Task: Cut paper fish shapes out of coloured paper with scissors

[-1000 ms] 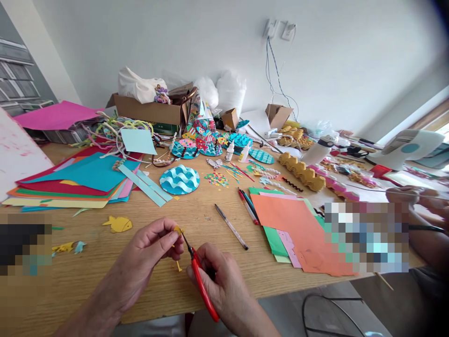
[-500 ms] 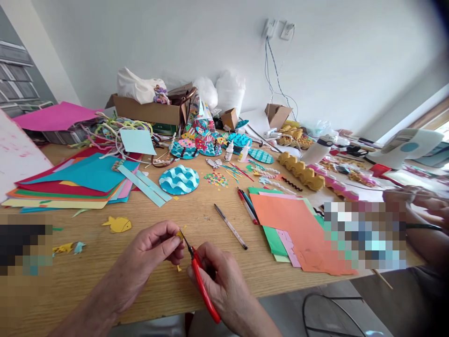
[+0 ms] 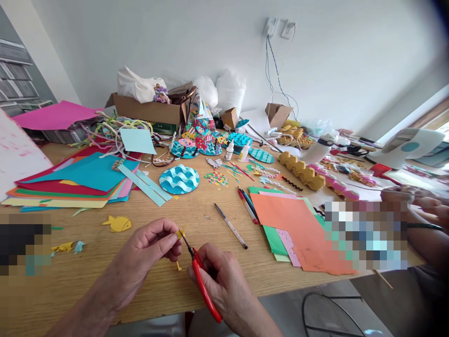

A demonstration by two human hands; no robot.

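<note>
My left hand (image 3: 157,239) pinches a small piece of yellow paper (image 3: 180,233) between thumb and fingers. Red-handled scissors (image 3: 205,291) are gripped in my right hand (image 3: 222,276), their thin dark blades pointing up and left against the yellow paper. A narrow yellow strip (image 3: 178,266) shows just below my left fingertips. To the left on the wooden table lies a yellow paper fish (image 3: 118,223) with drawn lines. A pen (image 3: 230,225) rests to the right of the blades, touched by neither hand.
Coloured paper sheets (image 3: 84,171) are stacked at left. Orange paper (image 3: 291,229) lies over other sheets at right. A blue wavy-patterned disc (image 3: 178,179), glue bottles (image 3: 229,152) and an egg-carton strip (image 3: 301,171) stand farther back. Another person's hand (image 3: 403,199) is at far right.
The yellow paper piece has turned slightly at the blade tips, and my left hand has shifted a little up and left. The scissors stay almost where they were.
</note>
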